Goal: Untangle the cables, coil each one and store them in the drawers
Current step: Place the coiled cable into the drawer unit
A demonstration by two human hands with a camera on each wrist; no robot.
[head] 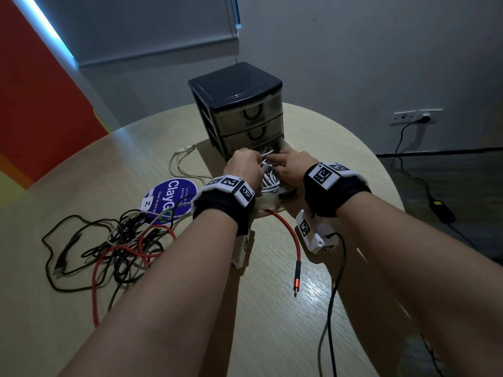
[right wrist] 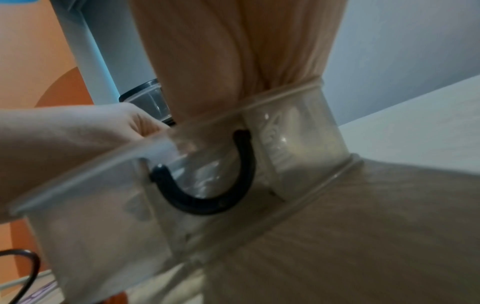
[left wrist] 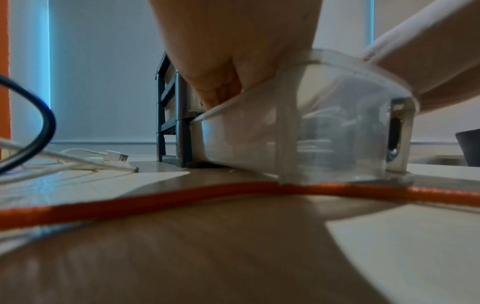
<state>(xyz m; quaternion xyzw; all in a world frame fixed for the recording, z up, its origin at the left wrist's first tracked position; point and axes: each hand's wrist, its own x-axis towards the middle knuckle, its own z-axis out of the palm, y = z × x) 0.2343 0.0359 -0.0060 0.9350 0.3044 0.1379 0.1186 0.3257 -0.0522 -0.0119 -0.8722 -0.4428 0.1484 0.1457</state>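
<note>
Both my hands are down in the open bottom drawer, on the white cable.

My left hand (head: 245, 165) and right hand (head: 290, 165) curl over the smooth white cable (head: 268, 178) coiled inside the clear plastic drawer (left wrist: 324, 131), which has a black U-shaped handle (right wrist: 207, 185); the left grip pinches a strand, the right I cannot tell. The drawer sticks out of a boxy dark cabinet (head: 235, 85) on the round, pale wood-grain surface (head: 272, 308). A braided red cable (head: 295, 240) runs just below the drawer front; thin black cables (head: 122, 240) lie tangled to the left with another white cable (head: 179, 161).
</note>
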